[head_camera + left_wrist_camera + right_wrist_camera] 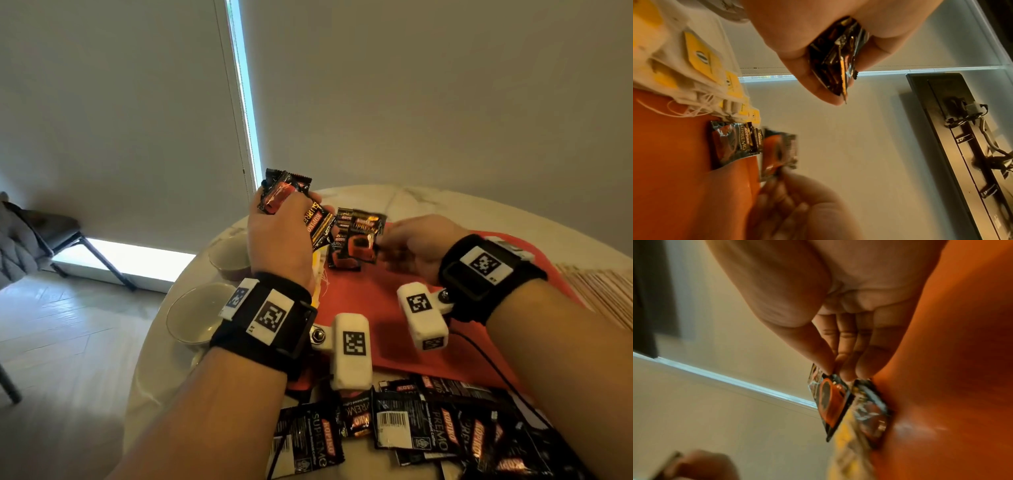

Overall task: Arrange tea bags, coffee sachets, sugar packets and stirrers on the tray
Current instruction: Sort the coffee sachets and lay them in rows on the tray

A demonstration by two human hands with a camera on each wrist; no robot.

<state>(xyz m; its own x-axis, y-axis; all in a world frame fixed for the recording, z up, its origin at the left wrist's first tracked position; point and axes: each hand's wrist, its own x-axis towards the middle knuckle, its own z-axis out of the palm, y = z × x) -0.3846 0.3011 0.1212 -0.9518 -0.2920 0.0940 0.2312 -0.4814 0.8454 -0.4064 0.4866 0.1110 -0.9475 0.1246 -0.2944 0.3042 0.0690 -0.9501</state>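
My left hand (284, 233) grips a bunch of black coffee sachets (284, 192) above the far left corner of the red tray (376, 305); the bunch (836, 58) shows between its fingers and thumb. My right hand (407, 243) pinches one coffee sachet (364, 236) by its edge, just above the tray. That sachet (831, 404) hangs beside other sachets (344, 240) that lie on the tray's far part. Yellow-tagged tea bags (701, 65) lie along the tray's left edge.
A heap of loose coffee sachets (428, 431) lies on the round white table (513, 212) near me. Two pale bowls (195, 315) stand left of the tray. Wooden stirrers (596, 287) lie at the right. A chair (41, 233) stands on the floor at left.
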